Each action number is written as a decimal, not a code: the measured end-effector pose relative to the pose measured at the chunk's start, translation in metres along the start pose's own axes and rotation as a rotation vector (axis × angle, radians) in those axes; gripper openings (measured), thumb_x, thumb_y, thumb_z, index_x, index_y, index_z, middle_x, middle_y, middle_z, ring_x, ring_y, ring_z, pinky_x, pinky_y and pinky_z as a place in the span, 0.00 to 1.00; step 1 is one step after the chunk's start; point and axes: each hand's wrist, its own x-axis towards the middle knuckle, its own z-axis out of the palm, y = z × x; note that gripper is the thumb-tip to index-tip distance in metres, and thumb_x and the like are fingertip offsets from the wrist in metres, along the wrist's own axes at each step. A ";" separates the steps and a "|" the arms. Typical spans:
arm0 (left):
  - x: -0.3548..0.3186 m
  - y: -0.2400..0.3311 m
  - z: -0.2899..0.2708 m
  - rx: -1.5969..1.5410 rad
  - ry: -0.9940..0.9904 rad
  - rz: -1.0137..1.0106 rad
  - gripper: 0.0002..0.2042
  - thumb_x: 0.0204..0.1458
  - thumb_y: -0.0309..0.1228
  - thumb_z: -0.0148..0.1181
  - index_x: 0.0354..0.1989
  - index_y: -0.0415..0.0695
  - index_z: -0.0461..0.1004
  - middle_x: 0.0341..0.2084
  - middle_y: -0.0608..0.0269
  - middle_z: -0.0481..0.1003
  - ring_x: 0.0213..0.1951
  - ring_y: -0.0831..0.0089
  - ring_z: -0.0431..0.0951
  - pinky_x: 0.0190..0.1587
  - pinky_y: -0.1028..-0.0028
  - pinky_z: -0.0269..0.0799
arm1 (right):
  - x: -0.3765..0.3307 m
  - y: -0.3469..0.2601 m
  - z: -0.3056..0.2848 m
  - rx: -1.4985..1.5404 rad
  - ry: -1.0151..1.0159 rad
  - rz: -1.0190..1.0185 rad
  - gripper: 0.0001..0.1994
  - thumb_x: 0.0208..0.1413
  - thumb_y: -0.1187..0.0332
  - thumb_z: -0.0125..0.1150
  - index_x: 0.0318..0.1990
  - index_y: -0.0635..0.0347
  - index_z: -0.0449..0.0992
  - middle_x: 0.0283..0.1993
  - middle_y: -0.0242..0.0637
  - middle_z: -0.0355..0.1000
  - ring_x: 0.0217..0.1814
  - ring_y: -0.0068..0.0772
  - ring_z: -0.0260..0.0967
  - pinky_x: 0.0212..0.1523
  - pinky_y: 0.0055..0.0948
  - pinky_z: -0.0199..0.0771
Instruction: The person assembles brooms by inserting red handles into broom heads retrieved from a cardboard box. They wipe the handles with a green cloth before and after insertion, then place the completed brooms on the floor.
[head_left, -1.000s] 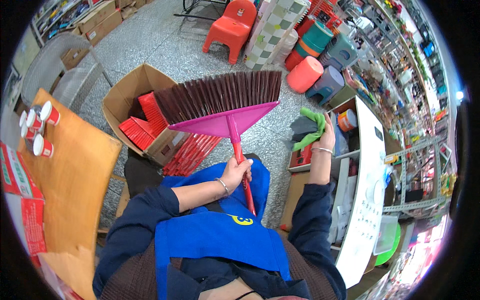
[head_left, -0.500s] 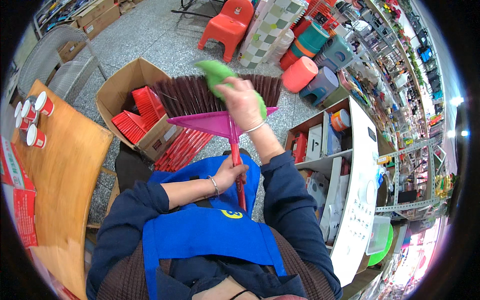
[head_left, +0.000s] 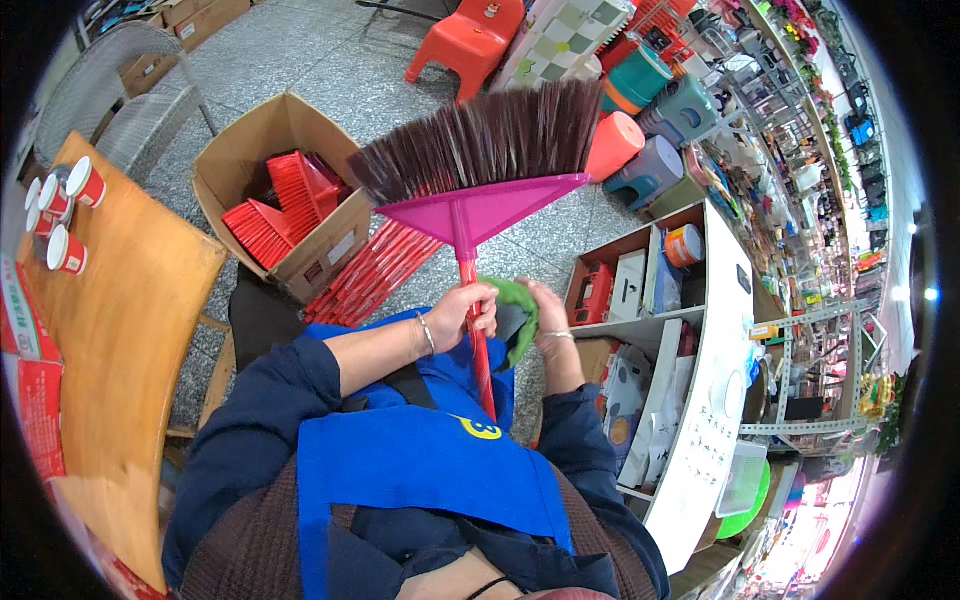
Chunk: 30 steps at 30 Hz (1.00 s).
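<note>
A broom point(head_left: 480, 140) with dark brown bristles, a magenta head and a red handle points away from me, bristles up. My left hand point(head_left: 468, 313) is closed round its red handle just below the head. To the right of the handle, my right hand point(head_left: 548, 312) holds a green cloth point(head_left: 518, 318), which hangs in a curve between my two hands. One end of the cloth reaches my left hand's fingers; whether they pinch it as well I cannot tell. The lower handle runs down in front of my blue apron point(head_left: 430, 450).
A cardboard box point(head_left: 225, 175) holding red broom heads point(head_left: 300, 190) stands ahead on the left. Beside it lie wrapped red poles point(head_left: 375, 272). A wooden table point(head_left: 150, 300) with paper cups point(head_left: 68, 250) is at left, a white shelf counter point(head_left: 690, 430) at right, a red chair point(head_left: 468, 45) beyond.
My right hand has come down with the green cloth from the bristles to beside the handle. The broom head has tilted and shifted right. My left hand still grips the handle, slightly higher up.
</note>
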 end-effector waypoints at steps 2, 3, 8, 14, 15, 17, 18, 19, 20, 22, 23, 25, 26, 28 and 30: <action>0.001 0.015 0.002 0.057 -0.072 0.041 0.14 0.56 0.36 0.43 0.18 0.45 0.60 0.11 0.63 0.62 0.21 0.67 0.67 0.37 0.68 0.66 | -0.018 -0.001 0.029 -0.061 -0.238 0.084 0.18 0.60 0.59 0.45 0.47 0.64 0.71 0.41 0.39 0.72 0.41 0.30 0.70 0.44 0.28 0.70; 0.001 0.022 0.003 0.074 -0.126 0.083 0.15 0.57 0.36 0.42 0.19 0.45 0.61 0.12 0.63 0.63 0.21 0.67 0.67 0.37 0.68 0.66 | -0.026 -0.003 0.041 -0.105 -0.310 0.150 0.19 0.61 0.57 0.44 0.48 0.64 0.70 0.42 0.39 0.72 0.42 0.30 0.70 0.44 0.28 0.70; 0.000 0.055 0.011 0.282 0.230 0.251 0.11 0.55 0.36 0.49 0.25 0.43 0.65 0.17 0.63 0.69 0.20 0.73 0.68 0.29 0.74 0.68 | -0.055 -0.004 0.085 -0.065 -0.492 0.102 0.19 0.57 0.58 0.52 0.48 0.64 0.71 0.44 0.35 0.71 0.44 0.26 0.67 0.48 0.26 0.65; -0.001 0.088 0.003 -0.146 0.469 0.350 0.09 0.51 0.36 0.56 0.27 0.44 0.70 0.14 0.71 0.65 0.15 0.80 0.64 0.20 0.79 0.62 | -0.061 -0.003 0.099 -0.708 -0.368 -0.310 0.13 0.47 0.64 0.63 0.37 0.63 0.76 0.35 0.39 0.72 0.38 0.28 0.68 0.42 0.25 0.66; -0.004 0.087 0.000 -0.166 0.473 0.298 0.11 0.52 0.38 0.55 0.25 0.44 0.69 0.12 0.74 0.62 0.14 0.82 0.60 0.19 0.80 0.58 | -0.061 -0.006 0.098 -0.741 -0.388 -0.377 0.13 0.46 0.64 0.64 0.36 0.63 0.76 0.34 0.40 0.71 0.38 0.28 0.68 0.41 0.25 0.67; -0.009 0.080 -0.005 -0.194 0.370 0.281 0.13 0.54 0.40 0.53 0.24 0.45 0.68 0.11 0.75 0.59 0.13 0.83 0.57 0.18 0.80 0.55 | -0.059 -0.019 0.089 -0.818 -0.404 -0.398 0.10 0.46 0.66 0.65 0.34 0.63 0.77 0.32 0.37 0.72 0.37 0.28 0.69 0.40 0.25 0.68; -0.011 0.075 -0.007 -0.191 0.304 0.292 0.13 0.55 0.40 0.51 0.24 0.45 0.68 0.10 0.75 0.58 0.13 0.83 0.56 0.18 0.81 0.55 | -0.059 -0.030 0.083 -0.700 -0.310 -0.389 0.09 0.46 0.68 0.65 0.34 0.62 0.78 0.33 0.35 0.73 0.36 0.26 0.69 0.40 0.24 0.69; -0.010 0.069 -0.007 -0.184 0.291 0.305 0.12 0.54 0.39 0.52 0.24 0.45 0.67 0.11 0.75 0.58 0.12 0.83 0.55 0.18 0.80 0.54 | -0.056 -0.043 0.078 -0.614 -0.137 -0.235 0.09 0.47 0.69 0.64 0.35 0.63 0.78 0.34 0.34 0.74 0.37 0.22 0.69 0.40 0.23 0.69; -0.010 0.063 -0.008 -0.171 0.324 0.282 0.12 0.54 0.39 0.52 0.24 0.45 0.67 0.11 0.75 0.58 0.13 0.83 0.56 0.18 0.80 0.54 | -0.051 -0.059 0.073 -0.609 0.066 -0.236 0.08 0.49 0.70 0.62 0.36 0.64 0.78 0.36 0.33 0.74 0.38 0.21 0.68 0.40 0.22 0.69; -0.005 0.050 -0.006 -0.133 0.328 0.259 0.11 0.54 0.39 0.52 0.25 0.46 0.67 0.11 0.75 0.57 0.14 0.83 0.56 0.19 0.80 0.54 | -0.047 -0.090 0.075 -0.396 0.141 -0.486 0.09 0.51 0.72 0.59 0.38 0.66 0.77 0.38 0.34 0.73 0.40 0.22 0.67 0.43 0.21 0.67; -0.002 0.043 -0.003 -0.113 0.327 0.248 0.11 0.54 0.39 0.52 0.25 0.47 0.67 0.11 0.75 0.57 0.14 0.83 0.57 0.19 0.80 0.54 | -0.051 -0.102 0.080 -0.338 0.070 -0.603 0.11 0.50 0.74 0.58 0.42 0.67 0.74 0.42 0.36 0.71 0.42 0.23 0.67 0.46 0.23 0.67; 0.000 0.029 0.004 -0.069 0.272 0.236 0.10 0.54 0.38 0.52 0.24 0.48 0.66 0.12 0.75 0.57 0.16 0.82 0.58 0.21 0.80 0.55 | -0.052 -0.117 0.109 -0.499 -0.019 -0.868 0.16 0.46 0.78 0.59 0.46 0.64 0.72 0.48 0.39 0.68 0.50 0.30 0.65 0.51 0.29 0.65; -0.001 0.020 0.008 -0.094 0.236 0.206 0.09 0.54 0.36 0.52 0.25 0.47 0.66 0.12 0.72 0.60 0.16 0.80 0.59 0.20 0.78 0.55 | -0.054 -0.117 0.127 -0.594 -0.094 -0.996 0.16 0.44 0.78 0.59 0.45 0.60 0.73 0.48 0.40 0.69 0.52 0.34 0.65 0.52 0.31 0.65; -0.006 -0.003 0.020 0.059 0.279 0.314 0.08 0.53 0.35 0.51 0.26 0.46 0.66 0.13 0.69 0.61 0.16 0.78 0.61 0.20 0.77 0.56 | -0.053 -0.109 0.169 -0.781 -0.378 -1.191 0.18 0.41 0.78 0.59 0.43 0.53 0.75 0.48 0.35 0.69 0.49 0.39 0.65 0.50 0.35 0.64; -0.013 -0.017 0.025 0.107 0.279 0.287 0.08 0.54 0.34 0.50 0.26 0.46 0.65 0.13 0.67 0.62 0.16 0.77 0.61 0.21 0.76 0.57 | -0.050 -0.103 0.193 -1.081 -0.457 -1.449 0.18 0.34 0.76 0.59 0.38 0.48 0.77 0.44 0.29 0.71 0.43 0.35 0.66 0.43 0.32 0.67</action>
